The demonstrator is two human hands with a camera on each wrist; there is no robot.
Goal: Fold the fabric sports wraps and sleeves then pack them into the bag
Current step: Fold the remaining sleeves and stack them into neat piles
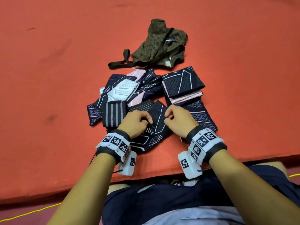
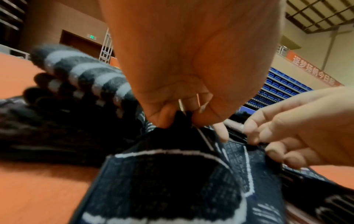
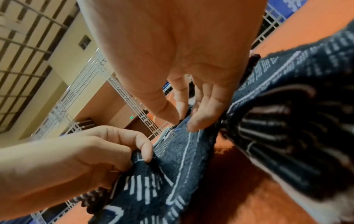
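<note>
The left hand (image 1: pixel 135 122) pinches the near-left part of a dark patterned sleeve (image 1: pixel 158 125) between thumb and curled fingers, while the right hand (image 1: pixel 178 120) pinches its right edge the same way. The sleeve lies flat on the orange mat (image 1: pixel 65 78) just before the person, between a striped wrap (image 1: pixel 114 113) and a folded stack (image 1: pixel 182 85), with the camouflage bag (image 1: pixel 159 44) beyond. The knit looks light, soft and limp, likely to sag, so gripping at two corners of one edge suits it.
</note>
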